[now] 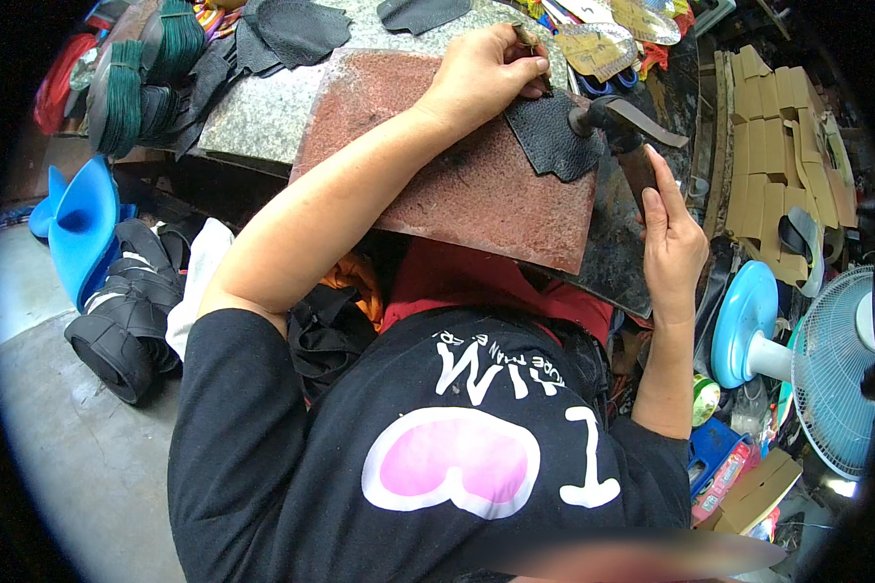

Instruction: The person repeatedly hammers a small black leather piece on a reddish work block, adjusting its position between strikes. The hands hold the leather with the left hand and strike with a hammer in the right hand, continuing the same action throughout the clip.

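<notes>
A cut piece of black grained leather (557, 141) lies on the far right part of a reddish stone slab (437, 185). My left hand (481, 78) pinches at its far edge, fingertips pressed together; a small brownish bit shows between them, too small to name. My right hand (673, 228) grips the brown handle of a hammer (637, 160). Its dark round face is at the right side of the leather, and a long, thin, curved tail reaches right. Whether the face touches the leather or hovers just above, I cannot tell.
More black leather pieces (292, 34) lie on a speckled grey slab (253, 126) at the far left, near green cord spools (122, 97). Scissors and patterned cut pieces (598, 51) crowd the far right. Stacked cardboard (773, 146) and a fan (836, 369) stand right.
</notes>
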Demonstrator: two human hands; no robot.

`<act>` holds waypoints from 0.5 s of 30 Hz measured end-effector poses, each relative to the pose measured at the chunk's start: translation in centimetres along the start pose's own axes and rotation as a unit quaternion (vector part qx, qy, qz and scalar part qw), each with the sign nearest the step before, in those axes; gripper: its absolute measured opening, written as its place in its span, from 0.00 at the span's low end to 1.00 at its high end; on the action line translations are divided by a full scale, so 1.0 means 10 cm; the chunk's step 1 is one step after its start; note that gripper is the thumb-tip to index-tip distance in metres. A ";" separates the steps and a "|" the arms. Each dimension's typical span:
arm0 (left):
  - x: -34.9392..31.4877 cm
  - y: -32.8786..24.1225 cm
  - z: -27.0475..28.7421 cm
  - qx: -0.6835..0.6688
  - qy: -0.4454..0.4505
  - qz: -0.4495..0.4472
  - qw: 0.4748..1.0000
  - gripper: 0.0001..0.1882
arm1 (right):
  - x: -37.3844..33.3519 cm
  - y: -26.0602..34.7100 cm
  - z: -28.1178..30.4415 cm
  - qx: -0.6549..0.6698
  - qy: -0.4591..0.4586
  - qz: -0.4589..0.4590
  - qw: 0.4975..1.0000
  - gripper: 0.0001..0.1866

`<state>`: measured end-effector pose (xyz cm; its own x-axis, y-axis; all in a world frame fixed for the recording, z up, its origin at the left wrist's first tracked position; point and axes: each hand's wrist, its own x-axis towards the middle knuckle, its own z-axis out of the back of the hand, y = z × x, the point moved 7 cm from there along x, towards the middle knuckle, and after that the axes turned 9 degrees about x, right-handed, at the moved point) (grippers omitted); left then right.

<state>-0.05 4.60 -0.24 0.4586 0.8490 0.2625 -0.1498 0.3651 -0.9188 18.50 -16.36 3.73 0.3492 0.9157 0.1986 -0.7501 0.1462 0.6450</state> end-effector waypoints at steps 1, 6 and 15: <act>0.00 -0.01 0.00 0.020 -0.002 -0.005 1.000 0.10 | 0.00 -0.04 -0.01 0.001 0.003 -0.006 1.000 0.19; -0.01 -0.15 0.02 0.066 -0.012 -0.063 0.996 0.11 | 0.08 0.20 0.11 0.131 0.008 0.008 0.991 0.19; -0.20 -0.74 -0.17 0.298 -0.018 -0.310 0.903 0.06 | 0.23 0.74 0.56 0.299 0.002 0.176 0.938 0.25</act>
<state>1.59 -0.46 5.56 0.5883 0.4199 0.6911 -0.3249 0.9053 -0.2735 16.86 -15.22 13.08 0.1357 0.8694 0.4751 -0.3684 -0.4009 0.8388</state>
